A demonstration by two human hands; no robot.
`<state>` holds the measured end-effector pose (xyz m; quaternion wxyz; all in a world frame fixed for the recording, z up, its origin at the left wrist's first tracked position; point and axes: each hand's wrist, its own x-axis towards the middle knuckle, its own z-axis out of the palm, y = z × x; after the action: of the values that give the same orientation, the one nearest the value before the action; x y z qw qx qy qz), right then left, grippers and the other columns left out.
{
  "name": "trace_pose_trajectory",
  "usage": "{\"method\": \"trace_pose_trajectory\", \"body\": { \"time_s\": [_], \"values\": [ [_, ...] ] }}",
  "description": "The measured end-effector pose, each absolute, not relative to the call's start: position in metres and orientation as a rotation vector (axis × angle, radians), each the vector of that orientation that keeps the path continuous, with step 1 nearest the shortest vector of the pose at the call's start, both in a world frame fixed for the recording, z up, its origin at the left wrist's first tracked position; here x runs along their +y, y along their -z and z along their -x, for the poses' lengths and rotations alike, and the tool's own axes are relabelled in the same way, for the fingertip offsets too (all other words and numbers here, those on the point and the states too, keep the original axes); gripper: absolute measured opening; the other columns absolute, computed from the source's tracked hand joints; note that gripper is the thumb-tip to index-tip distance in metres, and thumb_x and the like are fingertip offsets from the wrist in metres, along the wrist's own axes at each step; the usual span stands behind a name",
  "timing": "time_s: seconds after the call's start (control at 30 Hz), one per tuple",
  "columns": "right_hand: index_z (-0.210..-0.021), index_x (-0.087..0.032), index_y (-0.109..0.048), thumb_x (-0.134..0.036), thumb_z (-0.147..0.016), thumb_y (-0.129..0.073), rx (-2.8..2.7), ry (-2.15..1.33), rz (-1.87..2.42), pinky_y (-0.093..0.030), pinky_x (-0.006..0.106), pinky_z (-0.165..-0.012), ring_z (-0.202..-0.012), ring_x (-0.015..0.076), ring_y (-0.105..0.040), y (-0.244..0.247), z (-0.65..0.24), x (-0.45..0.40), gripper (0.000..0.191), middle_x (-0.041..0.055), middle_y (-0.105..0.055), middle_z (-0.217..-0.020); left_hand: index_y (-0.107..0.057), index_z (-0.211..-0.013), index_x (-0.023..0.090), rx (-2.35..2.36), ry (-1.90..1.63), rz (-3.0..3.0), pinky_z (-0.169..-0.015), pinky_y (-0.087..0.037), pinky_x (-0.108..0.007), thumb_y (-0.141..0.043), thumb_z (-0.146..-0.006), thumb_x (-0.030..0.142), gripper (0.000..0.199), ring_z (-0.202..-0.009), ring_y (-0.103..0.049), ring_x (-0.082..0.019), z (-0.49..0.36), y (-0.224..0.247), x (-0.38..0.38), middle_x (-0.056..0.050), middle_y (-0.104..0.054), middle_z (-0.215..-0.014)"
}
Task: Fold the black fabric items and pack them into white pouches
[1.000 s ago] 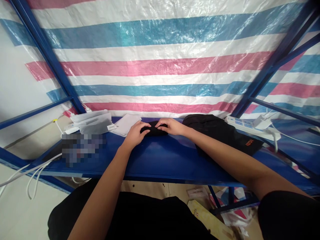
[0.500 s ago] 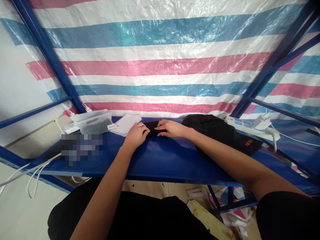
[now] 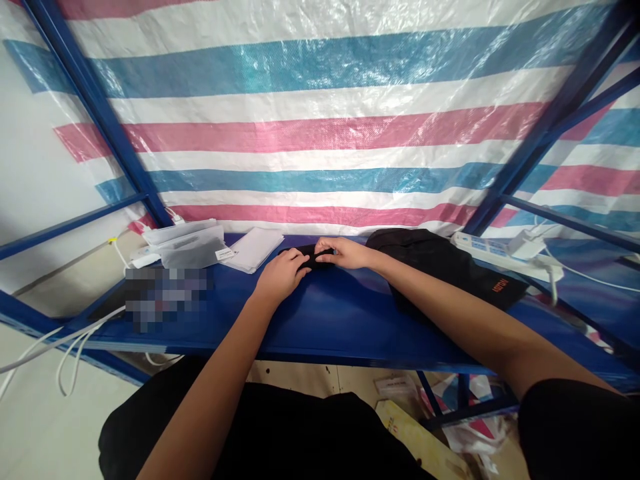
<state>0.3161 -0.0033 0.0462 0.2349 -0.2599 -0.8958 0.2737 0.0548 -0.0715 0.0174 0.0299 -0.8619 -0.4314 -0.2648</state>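
Observation:
A small dark bundle (image 3: 312, 257), which looks like rolled or folded black cloth, lies on the blue shelf (image 3: 340, 313) near its back. My left hand (image 3: 283, 275) grips its left end, with the fingers over the top and the thumb on the near side. At the other end, my right hand (image 3: 345, 253) pinches the cloth between thumb and curled fingers. The two hands nearly meet and cover much of the bundle. To the right, behind my right forearm, lies a larger black cloth item (image 3: 425, 257) with orange lettering.
White sheets (image 3: 254, 249) and translucent pouches (image 3: 193, 247) lie left of my hands, beside a pixelated patch. A white power strip (image 3: 505, 255) with plugs sits at the right. Blue posts and a striped tarp (image 3: 320, 133) close off the back. White cables hang at the left.
My left hand has moved slightly right, along with the dark bundle. The fingers of my right hand have curled more tightly round its right end.

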Motion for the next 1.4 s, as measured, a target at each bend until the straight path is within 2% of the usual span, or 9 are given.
{"method": "trace_pose_trajectory", "body": {
  "time_s": [0.13, 0.23, 0.43, 0.6, 0.73, 0.83, 0.97, 1.17, 1.4],
  "values": [
    [-0.107, -0.018, -0.072, -0.054, -0.101, -0.070, -2.401, -0.840, 0.774, -0.052, 0.033, -0.084, -0.091, 0.0209, -0.070, -0.042, -0.315, -0.002, 0.037, 0.0072, -0.079, -0.105, -0.080, -0.125, 0.024, -1.356, 0.825, 2.664, -0.092, -0.059, -0.037, -0.052, -0.115, 0.035, 0.032, -0.108, -0.073, -0.025, -0.053, -0.019, -0.070, -0.008, -0.077, -0.121],
    [-0.112, -0.019, -0.075, -0.053, -0.105, -0.066, -2.471, -0.670, 0.768, -0.052, 0.034, -0.083, -0.089, 0.0212, -0.069, -0.042, -0.316, -0.005, 0.036, 0.0072, -0.079, -0.104, -0.080, -0.122, 0.023, -1.362, 0.760, 2.651, -0.090, -0.058, -0.037, -0.050, -0.115, 0.034, 0.034, -0.105, -0.075, -0.026, -0.053, -0.022, -0.070, -0.009, -0.079, -0.119],
    [-0.117, -0.021, -0.081, -0.054, -0.102, -0.074, -2.616, -0.291, 0.575, -0.053, 0.042, -0.104, -0.115, 0.0291, -0.068, -0.056, -0.318, -0.015, 0.038, 0.0136, -0.074, -0.123, -0.077, -0.115, 0.021, -1.436, 0.774, 2.598, -0.083, -0.054, -0.037, -0.043, -0.116, 0.031, 0.036, -0.094, -0.076, -0.026, -0.054, -0.023, -0.068, -0.010, -0.081, -0.110],
    [-0.104, -0.021, -0.086, -0.052, -0.107, -0.067, -2.658, -0.209, 0.581, -0.053, 0.042, -0.099, -0.105, 0.0278, -0.067, -0.061, -0.314, -0.015, 0.036, 0.0121, -0.073, -0.109, -0.074, -0.110, 0.022, -1.513, 0.938, 2.560, -0.083, -0.053, -0.037, -0.045, -0.114, 0.028, 0.030, -0.092, -0.076, -0.026, -0.056, -0.021, -0.065, -0.008, -0.081, -0.103],
    [-0.098, -0.019, -0.086, -0.050, -0.110, -0.060, -2.644, -0.386, 0.624, -0.053, 0.038, -0.089, -0.092, 0.0241, -0.068, -0.055, -0.315, -0.009, 0.042, 0.0107, -0.073, -0.099, -0.070, -0.099, 0.024, -1.614, 1.161, 2.586, -0.086, -0.055, -0.039, -0.057, -0.109, 0.028, 0.016, -0.094, -0.076, -0.027, -0.057, -0.019, -0.061, -0.006, -0.082, -0.100],
    [-0.116, -0.020, -0.083, -0.047, -0.111, -0.057, -2.562, -0.545, 0.674, -0.052, 0.035, -0.086, -0.089, 0.0216, -0.069, -0.049, -0.317, -0.005, 0.038, 0.0088, -0.076, -0.102, -0.066, -0.103, 0.025, -1.740, 1.378, 2.604, -0.085, -0.057, -0.039, -0.066, -0.103, 0.028, 0.003, -0.085, -0.075, -0.024, -0.057, -0.017, -0.058, -0.002, -0.080, -0.090],
    [-0.117, -0.019, -0.078, -0.047, -0.102, -0.068, -2.387, -0.759, 0.787, -0.054, 0.033, -0.083, -0.088, 0.0207, -0.071, -0.042, -0.314, -0.003, 0.033, 0.0068, -0.079, -0.100, -0.065, -0.103, 0.025, -1.734, 1.533, 2.537, -0.090, -0.060, -0.041, -0.069, -0.097, 0.020, 0.009, -0.089, -0.074, -0.023, -0.056, -0.013, -0.054, -0.003, -0.076, -0.096],
    [-0.104, -0.018, -0.079, -0.050, -0.093, -0.075, -2.288, -0.932, 0.814, -0.056, 0.037, -0.093, -0.095, 0.0222, -0.074, -0.036, -0.307, 0.005, 0.034, 0.0078, -0.081, -0.103, -0.072, -0.106, 0.023, -1.332, 0.961, 2.550, -0.106, -0.052, -0.049, -0.050, -0.096, 0.002, 0.032, -0.115, -0.064, -0.031, -0.062, -0.019, -0.070, -0.011, -0.071, -0.114],
    [-0.101, -0.018, -0.081, -0.049, -0.088, -0.078, -2.185, -1.028, 0.915, -0.058, 0.039, -0.090, -0.091, 0.0235, -0.076, -0.028, -0.306, 0.017, 0.034, 0.0082, -0.082, -0.099, -0.067, -0.120, 0.018, -1.423, 0.683, 2.542, -0.097, -0.054, -0.048, -0.068, -0.103, 0.030, 0.021, -0.114, -0.064, -0.037, -0.069, -0.020, -0.086, -0.016, -0.069, -0.117]
  ]
}}
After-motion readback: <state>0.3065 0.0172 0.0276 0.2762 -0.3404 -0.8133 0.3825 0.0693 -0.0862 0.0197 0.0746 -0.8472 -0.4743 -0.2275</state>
